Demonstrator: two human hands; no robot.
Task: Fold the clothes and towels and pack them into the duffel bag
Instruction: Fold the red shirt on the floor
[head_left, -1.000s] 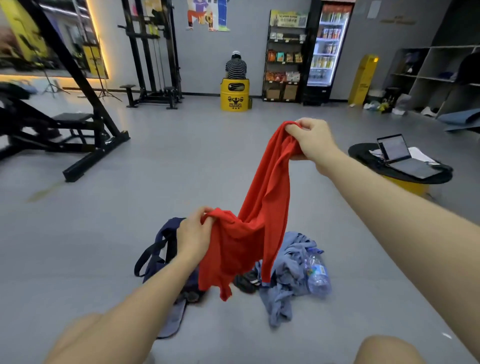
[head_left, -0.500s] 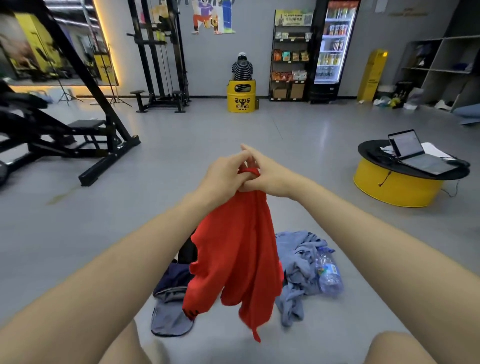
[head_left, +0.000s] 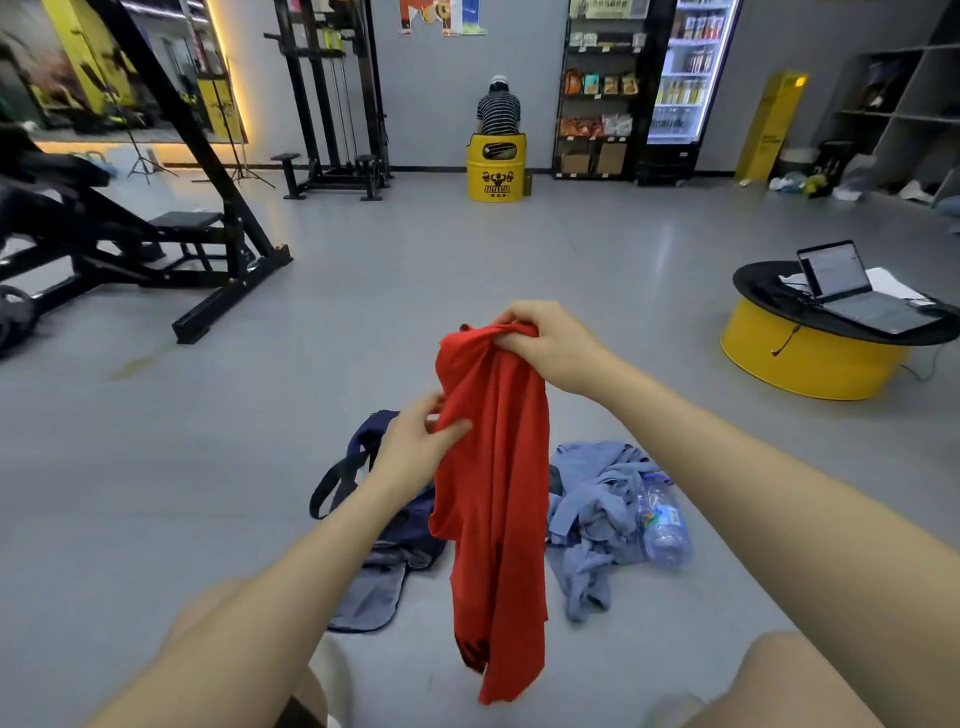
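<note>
A red shirt (head_left: 493, 493) hangs in the air in front of me, doubled over lengthwise. My right hand (head_left: 545, 343) grips its bunched top edge. My left hand (head_left: 415, 441) is lower, at the shirt's left edge, with thumb and fingers pinching the cloth. On the floor behind the shirt lies the dark blue duffel bag (head_left: 379, 519), partly hidden by my left arm and the shirt. A crumpled light blue garment (head_left: 592, 504) lies on the floor to the right of the bag.
A clear water bottle (head_left: 662, 519) lies against the blue garment. A yellow drum table (head_left: 815, 353) with a laptop (head_left: 852, 291) stands right. Black gym machines (head_left: 130, 244) fill the left. A person (head_left: 498, 109) sits on a yellow barrel by the far wall.
My hands met at the shirt's top, bringing its two ends together. Since then my left hand has let go there and dropped to the shirt's left edge; my right hand keeps the top.
</note>
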